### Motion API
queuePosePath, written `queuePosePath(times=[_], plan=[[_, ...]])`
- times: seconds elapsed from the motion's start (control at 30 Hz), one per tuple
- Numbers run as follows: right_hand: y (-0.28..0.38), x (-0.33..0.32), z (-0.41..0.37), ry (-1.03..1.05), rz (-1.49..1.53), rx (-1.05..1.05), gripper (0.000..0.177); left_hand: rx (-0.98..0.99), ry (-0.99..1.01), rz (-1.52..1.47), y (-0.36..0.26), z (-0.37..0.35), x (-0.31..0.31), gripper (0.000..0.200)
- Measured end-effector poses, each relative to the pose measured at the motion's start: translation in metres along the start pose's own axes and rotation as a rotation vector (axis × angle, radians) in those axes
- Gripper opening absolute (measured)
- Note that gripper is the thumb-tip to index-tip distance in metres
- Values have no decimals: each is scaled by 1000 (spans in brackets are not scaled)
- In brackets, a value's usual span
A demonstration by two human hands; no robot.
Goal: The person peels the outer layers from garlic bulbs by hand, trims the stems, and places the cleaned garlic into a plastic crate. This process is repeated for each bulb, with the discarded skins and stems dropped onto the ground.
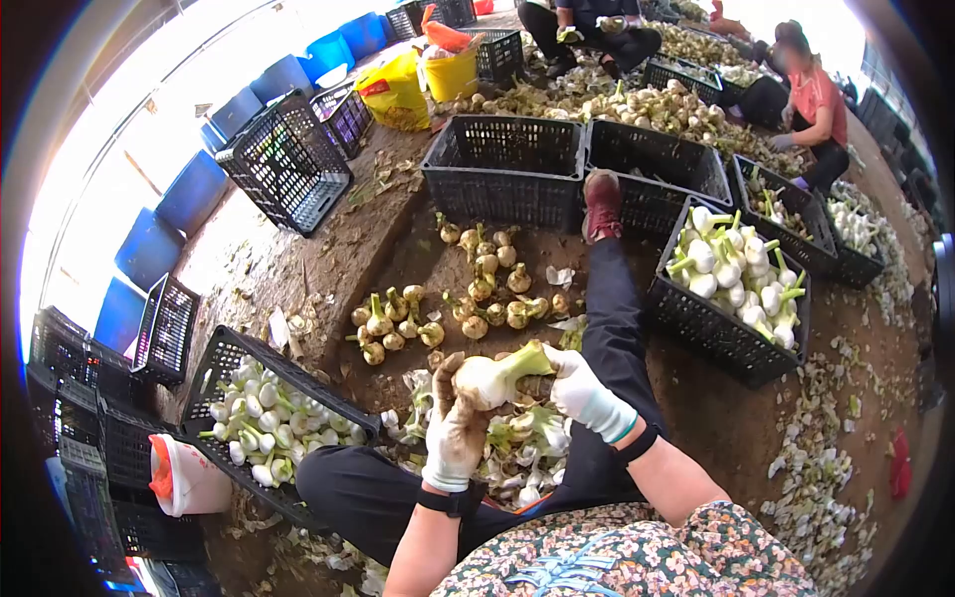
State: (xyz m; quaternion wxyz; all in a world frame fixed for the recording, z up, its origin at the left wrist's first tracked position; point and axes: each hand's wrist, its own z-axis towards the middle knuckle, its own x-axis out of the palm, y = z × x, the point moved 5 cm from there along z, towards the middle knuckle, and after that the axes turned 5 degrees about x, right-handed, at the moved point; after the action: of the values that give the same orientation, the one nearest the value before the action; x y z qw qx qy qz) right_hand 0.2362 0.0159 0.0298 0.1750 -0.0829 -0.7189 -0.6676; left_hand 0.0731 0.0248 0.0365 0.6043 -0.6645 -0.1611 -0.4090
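Holding one bulb [483,384], your left fingers [445,382] curl round it, right fingers [564,364] pinch its stem [523,364]; long axis points rightward.

Forearms [676,480] bare and angled forward before our body, we bring both gloved hands close together: our left hand [456,428], its glove soiled, curls its fingers upward in a grip, while our right hand [594,396], in a cleaner glove, closes opposite. Dark bands [448,501] circle our wrists.
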Motion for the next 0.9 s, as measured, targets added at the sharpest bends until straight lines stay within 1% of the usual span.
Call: queuePosePath(times=[0.03, 0.07, 0.1, 0.13, 0.17, 0.2, 0.23, 0.27, 0.3, 0.33, 0.37, 0.43, 0.47, 0.5, 0.57, 0.6, 0.63, 0.7, 0.73, 0.77, 0.8, 0.83, 0.87, 0.9], plan=[[2, 0, -1, -19, -8, -53, 28, -24, -54, 19, 7, -1, -5, 61], [2, 2, 0, -17, -9, -54, 28, -10, -89, 87, 12, -5, -8, 64], [-2, 1, 0, -63, -55, -18, 26, 3, -123, 154, 16, -8, -7, 67], [-7, 0, -2, -112, -100, 20, 24, 86, -189, 525, 15, -12, -7, 71], [-12, 0, -5, -162, -143, 64, 22, 77, -192, 524, 16, -13, -7, 71], [-17, -1, -9, -208, -187, 109, 20, 93, -186, 556, 13, -12, -2, 66], [-16, -2, -10, -204, -186, 109, 20, 117, -178, 589, 7, -8, 2, 61], [-15, -2, -9, -169, -28, 110, 21, -200, -199, 370, 7, -8, -5, 60], [-14, -1, -9, -135, 130, 111, 22, -233, -116, 265, 12, -4, -19, 61], [-12, -2, -10, -112, 70, 94, 25, -195, -141, 357, 15, 0, -29, 61], [-15, -1, -10, -110, 72, 94, 25, -157, -166, 449, 16, 1, -35, 61], [-23, -2, -9, -121, -101, -7, 31, 19, -174, 580, 18, -2, -29, 62], [-34, -6, -7, -130, -198, -42, 31, 38, -140, 689, 20, 0, -32, 66], [-32, -8, -8, -130, -195, -39, 31, 36, -142, 691, 15, -1, -24, 66], [-44, -12, -9, -162, 547, 258, 27, -72, -129, 371, 6, -4, -8, 68], [-54, -19, -2, -194, 856, 145, 24, -100, -86, 200, 3, -5, -4, 73], [-52, -29, -2, -152, 910, 113, 24, -82, -8, 95, -5, -7, 2, 76], [-52, -56, 8, -234, 1159, 254, 24, -124, 45, 81, -19, -13, 14, 79], [-25, -52, 9, -376, 767, 147, 28, -124, 97, 92, -23, -15, 12, 76], [-65, -88, 17, -234, 374, 186, 37, -125, 95, 93, -21, -16, 11, 76], [-53, -74, 13, -268, -6, 200, 42, -37, -5, 185, -22, -16, 7, 74], [-46, -63, 17, -248, -444, 35, 50, 53, -102, 276, -24, -14, 1, 72], [-39, -52, 18, -311, -881, -141, 59, 95, -86, 316, -20, -13, -4, 65], [-34, -28, 14, -88, -312, -46, 61, 59, -174, 361, -14, -11, -4, 73]])
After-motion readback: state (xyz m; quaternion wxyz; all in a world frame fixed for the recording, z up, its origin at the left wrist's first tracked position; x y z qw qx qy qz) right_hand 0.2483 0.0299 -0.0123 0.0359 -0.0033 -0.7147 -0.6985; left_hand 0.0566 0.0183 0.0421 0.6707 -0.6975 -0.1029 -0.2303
